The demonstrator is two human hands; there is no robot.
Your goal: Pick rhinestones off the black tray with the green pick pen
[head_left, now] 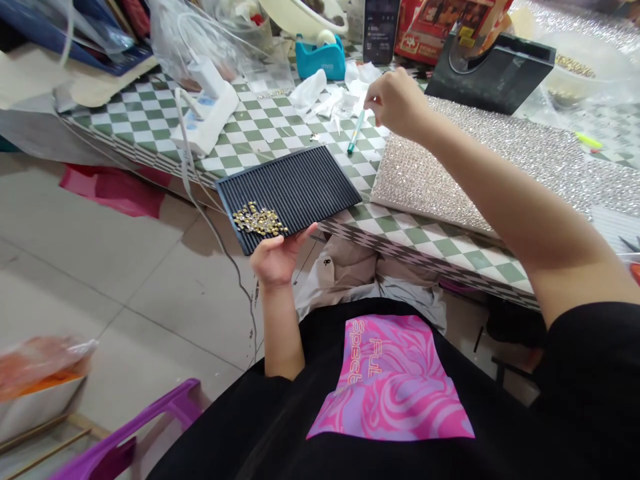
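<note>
My left hand (280, 259) grips the near edge of a black ridged tray (310, 180), thumb on top, tilting it over the table's front edge. A small heap of gold-and-clear rhinestones (257, 219) lies in the tray's near left corner. My right hand (397, 103) is closed in a pinch, fingertips pointing down, farther back over the table. Just below those fingertips shows a slim teal pen (356, 131); whether they hold its upper end I cannot tell. Crumpled white scraps (325, 97) lie to the left of this hand.
Under my right forearm lies a rhinestone-covered panel (450, 160). A black holder (493, 70), a phone (380, 30) and a blue tape dispenser (320, 59) stand behind. A white power strip (207, 117) with trailing cables sits left on the checkered table (260, 130).
</note>
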